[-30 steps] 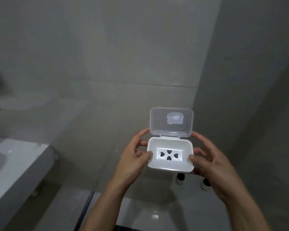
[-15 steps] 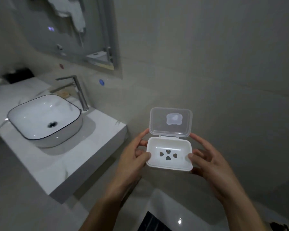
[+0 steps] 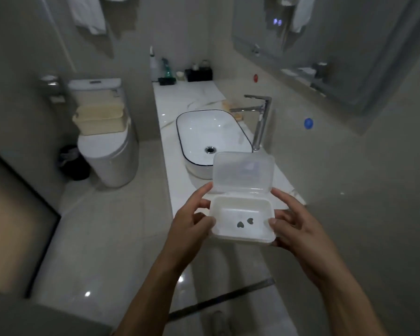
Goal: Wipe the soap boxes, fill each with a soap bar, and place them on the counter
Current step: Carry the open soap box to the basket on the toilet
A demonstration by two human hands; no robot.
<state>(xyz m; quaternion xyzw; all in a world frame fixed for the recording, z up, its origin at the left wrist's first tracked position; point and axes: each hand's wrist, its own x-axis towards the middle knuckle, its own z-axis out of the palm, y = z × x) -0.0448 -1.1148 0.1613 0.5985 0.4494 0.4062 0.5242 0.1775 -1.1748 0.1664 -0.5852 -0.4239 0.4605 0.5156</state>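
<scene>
I hold a white soap box in front of me, its clear hinged lid standing open at the far side. Heart-shaped drain holes show in its empty tray. My left hand grips the box's left edge with thumb and fingers. My right hand grips its right edge the same way. The box hovers over the near end of the white marble counter. Small tan blocks, perhaps soap bars, lie behind the basin by the tap.
A white basin with a tall chrome tap sits on the counter. Bottles and a black tray stand at its far end. A toilet with beige tubs on its lid is at left, beside a dark bin. A mirror hangs right.
My view has swung left from the tiled wall to the counter, basin and toilet. Both hands keep the same grip on the open soap box, now over the counter's near end.
</scene>
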